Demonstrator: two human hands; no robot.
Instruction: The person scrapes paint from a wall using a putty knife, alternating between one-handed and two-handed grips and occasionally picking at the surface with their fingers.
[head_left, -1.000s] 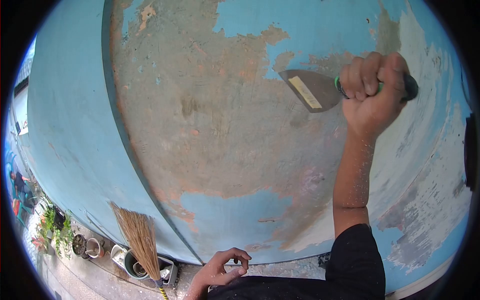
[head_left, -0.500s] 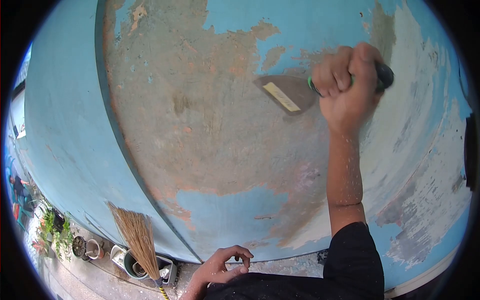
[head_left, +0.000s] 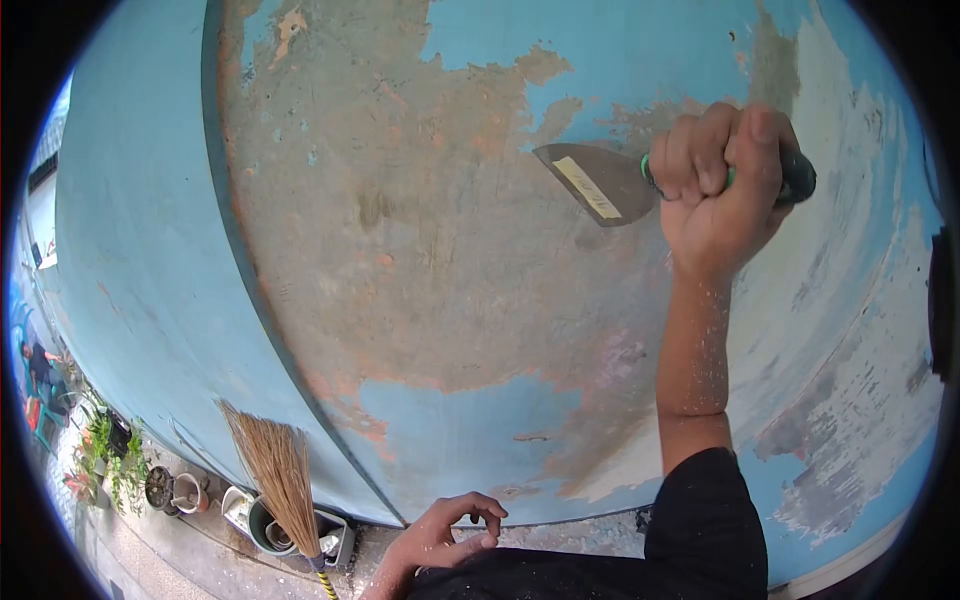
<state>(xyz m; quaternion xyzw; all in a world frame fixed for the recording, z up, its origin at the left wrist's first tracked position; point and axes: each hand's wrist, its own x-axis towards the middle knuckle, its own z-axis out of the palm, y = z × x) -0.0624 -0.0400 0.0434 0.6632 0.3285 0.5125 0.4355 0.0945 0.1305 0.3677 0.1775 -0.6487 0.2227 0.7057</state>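
My right hand (head_left: pixel 722 185) is wrapped round the black and green handle (head_left: pixel 797 178) of a putty knife, raised in front of the wall. Its wide grey blade (head_left: pixel 632 184) points left, overlapping bare patchy plaster (head_left: pixel 400 240), and carries a pale label strip (head_left: pixel 587 187). Blue paint (head_left: pixel 640 50) borders the plaster above, with ragged flaked edges. Low in the view, my left hand (head_left: pixel 450 530) hangs in front of my body. Its fingers are loosely bent, apart from the thumb, and hold nothing.
A straw broom (head_left: pixel 272 470) leans upright at the lower left, before a grey-green bucket (head_left: pixel 268 532). Pots (head_left: pixel 188 494) and leafy plants (head_left: pixel 112 450) line the wall's foot. A seated person (head_left: pixel 42 368) shows far left. Pale flecks dot the concrete floor (head_left: pixel 200 560).
My right hand and the putty knife have shifted slightly right and a little down. The whole view has moved a bit too. My left hand keeps its place.
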